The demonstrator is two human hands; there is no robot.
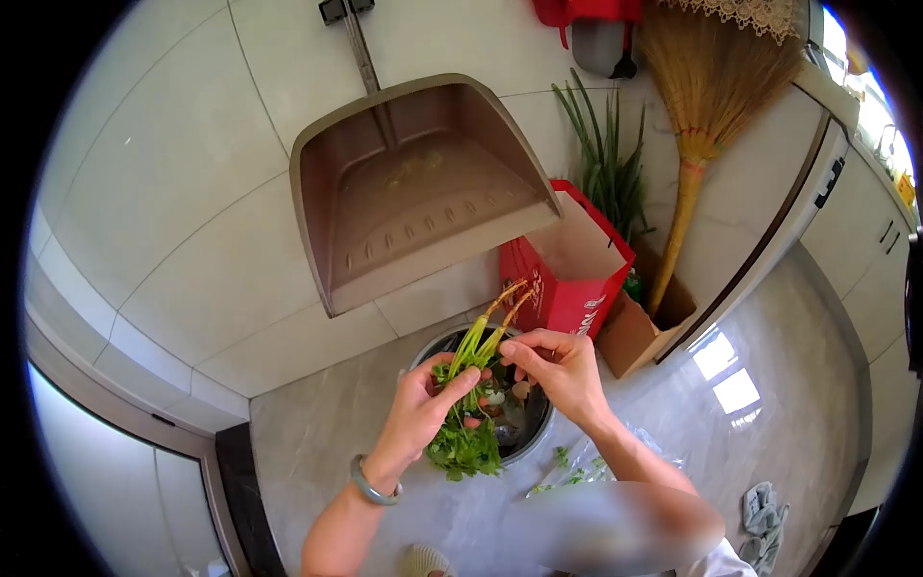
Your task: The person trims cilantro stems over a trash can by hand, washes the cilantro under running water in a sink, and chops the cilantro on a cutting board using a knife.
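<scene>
My left hand (433, 399) is closed round a small bunch of leafy greens (466, 447), with pale green stems and brownish roots pointing up and the leaves hanging down. The kind looks like coriander or Chinese celery; I cannot tell which. Thumb and fingertips of my right hand (558, 370) are pinched together at the stems, just below the roots. Both hands are above a round dark bin (543, 433), partly hidden by them, with scraps inside. A bracelet (370, 486) circles my left wrist.
A brown dustpan (423, 202) hangs on the tiled wall ahead. Right of the bin stand a red paper bag (586, 288), a cardboard box (635, 346) with long green leaves, and a straw broom (687, 183). Greens on a plastic bag (577, 469) and a grey cloth (764, 524) lie on the floor.
</scene>
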